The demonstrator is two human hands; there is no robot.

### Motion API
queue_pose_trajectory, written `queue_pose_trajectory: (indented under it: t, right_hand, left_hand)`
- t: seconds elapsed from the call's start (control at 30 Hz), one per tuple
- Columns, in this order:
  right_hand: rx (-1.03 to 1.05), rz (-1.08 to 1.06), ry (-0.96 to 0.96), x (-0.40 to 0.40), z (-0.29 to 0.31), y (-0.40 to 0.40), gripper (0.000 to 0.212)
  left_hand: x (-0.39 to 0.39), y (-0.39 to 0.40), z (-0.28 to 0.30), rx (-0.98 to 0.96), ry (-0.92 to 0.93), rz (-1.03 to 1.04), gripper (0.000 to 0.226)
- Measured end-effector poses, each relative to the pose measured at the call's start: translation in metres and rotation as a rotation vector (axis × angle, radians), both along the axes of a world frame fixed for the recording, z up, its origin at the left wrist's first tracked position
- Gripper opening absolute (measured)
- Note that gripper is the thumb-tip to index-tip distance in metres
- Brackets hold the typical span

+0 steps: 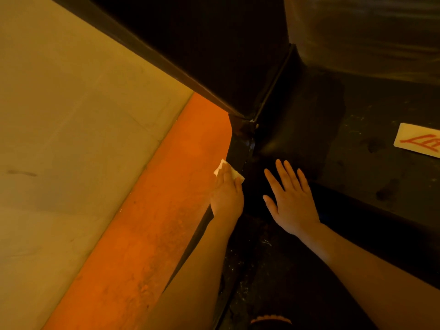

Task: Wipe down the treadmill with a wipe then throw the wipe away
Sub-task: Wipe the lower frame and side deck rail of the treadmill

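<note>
A small white wipe (pixel 220 166) lies under the fingers of my left hand (pixel 227 195), which presses it against the black side rail of the treadmill (pixel 240 148) where it meets the orange floor strip. My right hand (pixel 289 198) rests flat, fingers spread and straight, on the dark treadmill surface just to the right of the rail. The treadmill's black upright and motor cover (pixel 214 55) rise ahead of both hands. Most of the wipe is hidden by my fingers.
An orange floor strip (pixel 152 210) runs diagonally beside the treadmill, with pale tan flooring (pixel 71 115) to its left. A white label with red marks (pixel 419 140) sits on the dark deck at the right. A pale wrapped shape (pixel 369 32) stands at the top right.
</note>
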State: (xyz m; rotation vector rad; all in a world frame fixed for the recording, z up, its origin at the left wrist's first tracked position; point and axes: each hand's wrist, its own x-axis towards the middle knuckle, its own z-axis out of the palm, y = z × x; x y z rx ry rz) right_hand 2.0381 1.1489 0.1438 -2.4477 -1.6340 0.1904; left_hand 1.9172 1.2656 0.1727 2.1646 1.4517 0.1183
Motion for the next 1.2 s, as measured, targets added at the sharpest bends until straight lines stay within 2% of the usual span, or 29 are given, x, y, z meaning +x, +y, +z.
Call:
queue_pose_trajectory:
  t: [0.1,0.2,0.37,0.53,0.67,0.83,0.97,1.03,1.2]
  right_hand:
    - [0.009,0.002,-0.002,0.001,-0.001,0.000,0.066]
    - [-0.002,0.000,-0.011,0.001,-0.001,0.000,0.066]
    - [-0.010,-0.006,-0.009,0.000,0.000,0.001,0.067]
    - [-0.016,-0.006,-0.015,0.000,0.001,0.000,0.068]
    - [-0.008,0.001,-0.011,0.001,0.001,0.000,0.067]
    - [0.024,0.011,-0.004,0.007,0.001,-0.001,0.069]
    - [0.076,-0.042,-0.037,0.023,0.009,-0.001,0.061]
    - [0.091,-0.065,-0.059,0.037,0.012,-0.003,0.055]
    - [0.010,-0.116,-0.104,0.073,0.023,-0.012,0.060]
  left_hand:
    - [0.006,0.003,0.005,-0.003,0.046,0.006,0.057]
    - [-0.003,0.002,0.007,-0.010,0.173,0.016,0.055]
    - [-0.020,-0.003,-0.002,-0.018,0.350,0.030,0.066]
    - [-0.016,-0.012,0.002,-0.099,0.357,0.203,0.069]
    - [-0.025,-0.027,0.004,-0.099,0.296,0.206,0.074]
    - [-0.018,-0.044,0.002,0.068,0.288,0.056,0.079]
    - [0.012,-0.065,-0.002,0.165,0.235,-0.302,0.073]
    - [0.029,-0.060,-0.005,0.176,0.213,-0.413,0.074]
    - [0.048,-0.025,-0.007,0.263,0.278,-0.658,0.070]
